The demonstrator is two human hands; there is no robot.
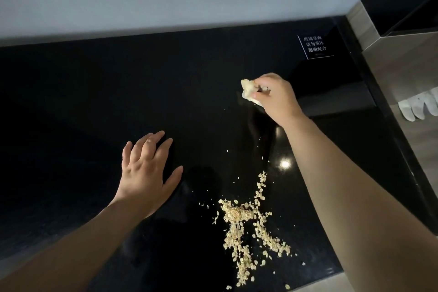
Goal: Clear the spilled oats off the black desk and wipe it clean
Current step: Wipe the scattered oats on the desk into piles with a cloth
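Wiping toward the near edge with the tissue (247,92) gripped in the right hand (276,96) could scatter oats (246,227) off the desk (94,102); left hand (147,173) is open, catching nothing.

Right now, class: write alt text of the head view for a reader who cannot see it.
A heap of spilled oats lies near the front edge of a black desk. The right hand grips a crumpled pale wipe farther back; the left hand spreads open over the desk.
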